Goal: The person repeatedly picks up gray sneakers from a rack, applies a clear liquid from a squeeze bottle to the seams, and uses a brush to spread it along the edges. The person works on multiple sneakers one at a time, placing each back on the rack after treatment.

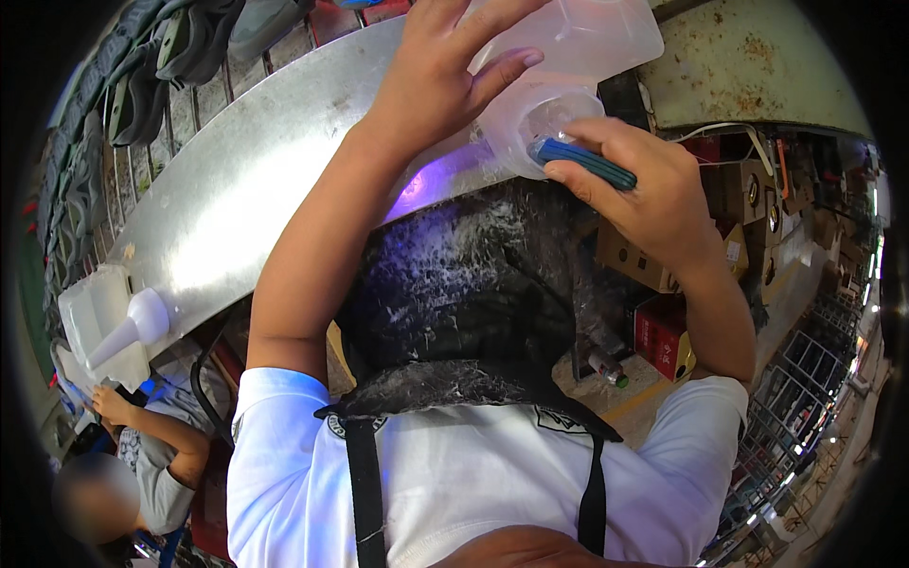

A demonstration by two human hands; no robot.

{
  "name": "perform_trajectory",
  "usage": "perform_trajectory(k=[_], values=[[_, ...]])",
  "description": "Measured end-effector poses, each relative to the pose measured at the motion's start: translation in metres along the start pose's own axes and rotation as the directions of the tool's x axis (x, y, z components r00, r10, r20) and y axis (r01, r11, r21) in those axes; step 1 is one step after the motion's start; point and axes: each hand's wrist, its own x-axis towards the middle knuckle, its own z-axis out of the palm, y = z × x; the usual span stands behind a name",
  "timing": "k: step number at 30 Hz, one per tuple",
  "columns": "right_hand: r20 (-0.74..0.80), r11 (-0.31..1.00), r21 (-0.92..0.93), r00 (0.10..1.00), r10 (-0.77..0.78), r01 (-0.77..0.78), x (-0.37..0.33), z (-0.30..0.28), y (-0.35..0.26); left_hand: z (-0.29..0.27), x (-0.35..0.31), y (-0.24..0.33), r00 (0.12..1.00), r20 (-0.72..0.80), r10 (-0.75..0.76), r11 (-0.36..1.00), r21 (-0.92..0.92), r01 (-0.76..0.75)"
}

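My right hand is closed around a tool with a ridged blue-green handle, perhaps a brush. The tool's tip points into a translucent white cup, and its working end is hard to make out. My left hand reaches over the metal bench, thumb and index finger stretched apart, nothing visible between them. Its other fingers run past the top edge of the picture. Beyond the cup lies a larger translucent plastic container, close to the left fingertips.
Grey shoe parts hang on a rack along the far left. A white nozzle bottle rests on a translucent tub at the bench's left end. Another person sits lower left. Cartons and a red box stand right.
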Motion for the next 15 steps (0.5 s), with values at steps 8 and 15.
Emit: perform_trajectory(k=[8, 15], values=[[0.302, 0.722, 0.300, 0.779, 0.549, -0.624, 0.021, -0.038, -0.029, -0.003, -0.001, 0.001, 1.000, 0.005, -0.012, 1.000, -0.004, 0.012], [0.221, 0.991, -0.111, 0.974, -0.043, 0.069, 0.002, -0.037, -0.013, -0.001, -0.001, 0.000, 1.000, 0.008, -0.006, 1.000, -0.006, 0.006]])
